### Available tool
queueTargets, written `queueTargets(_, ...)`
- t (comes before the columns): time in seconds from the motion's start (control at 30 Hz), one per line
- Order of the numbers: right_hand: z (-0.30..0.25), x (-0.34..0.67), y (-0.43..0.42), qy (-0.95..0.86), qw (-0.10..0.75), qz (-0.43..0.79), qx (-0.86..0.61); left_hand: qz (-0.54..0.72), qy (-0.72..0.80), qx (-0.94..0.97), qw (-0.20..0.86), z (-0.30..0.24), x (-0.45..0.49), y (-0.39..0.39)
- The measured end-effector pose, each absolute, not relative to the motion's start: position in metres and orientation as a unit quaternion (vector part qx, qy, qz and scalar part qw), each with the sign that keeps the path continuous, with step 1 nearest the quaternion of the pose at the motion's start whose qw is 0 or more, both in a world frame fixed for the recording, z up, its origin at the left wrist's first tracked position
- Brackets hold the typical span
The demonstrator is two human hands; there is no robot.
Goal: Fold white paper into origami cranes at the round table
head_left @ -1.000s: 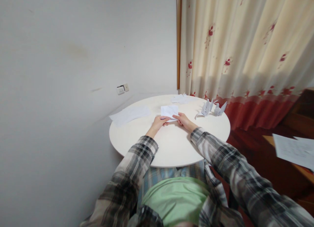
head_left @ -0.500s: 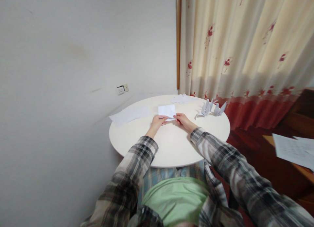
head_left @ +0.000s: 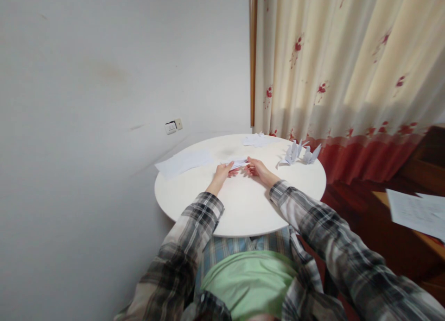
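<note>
A small folded sheet of white paper (head_left: 239, 163) is held just above the round white table (head_left: 246, 210), seen nearly edge-on. My left hand (head_left: 223, 173) pinches its left end, thumb on top and fingers beneath. At the right end my right hand (head_left: 256, 167) has its thumb on the paper's edge, with the fingers curled below. The finer folds are too small to make out.
Several folded paper cranes (head_left: 295, 153) stand at the table's right. Loose white sheets (head_left: 184, 163) lie at the left, and paper pieces (head_left: 259, 139) at the back. A wall socket (head_left: 170, 128) is beyond. Printed sheets (head_left: 415, 212) rest on wooden furniture at far right.
The folded paper has tilted from showing its broad face to nearly edge-on. The fingers of both hands have shifted under it; the arms have stayed in place.
</note>
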State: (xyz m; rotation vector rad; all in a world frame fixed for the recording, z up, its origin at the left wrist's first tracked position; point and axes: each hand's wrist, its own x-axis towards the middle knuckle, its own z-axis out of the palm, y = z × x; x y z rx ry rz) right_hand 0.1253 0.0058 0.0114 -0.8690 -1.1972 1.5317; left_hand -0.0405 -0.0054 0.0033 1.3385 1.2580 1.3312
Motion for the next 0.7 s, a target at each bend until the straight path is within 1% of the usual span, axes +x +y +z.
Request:
queueTargets(0.17, 0.0107, 0.1262, 0.0039, -0.529, 0.474, 0.616, -0.340, 0.512, 0.501, 0.542, 0.439, 0.0064, -0.0394, -0.0085)
queueTargets(0.43, 0.0075, 0.1242, 0.0061, -0.537, 0.496, 0.603, -0.320, 0.471, 0.440, 0.581, 0.497, 0.0089, -0.0358, -0.0138)
queueTargets(0.53, 0.0053, 0.1225, 0.0082, -0.534, 0.506, 0.590, -0.333, 0.469, 0.445, 0.595, 0.477, 0.0066, -0.0362, -0.0120)
queueTargets(0.7, 0.0057, 0.1207, 0.0094, -0.513, 0.518, 0.562, -0.391, 0.510, 0.498, 0.582, 0.391, 0.0027, -0.0396, -0.0065)
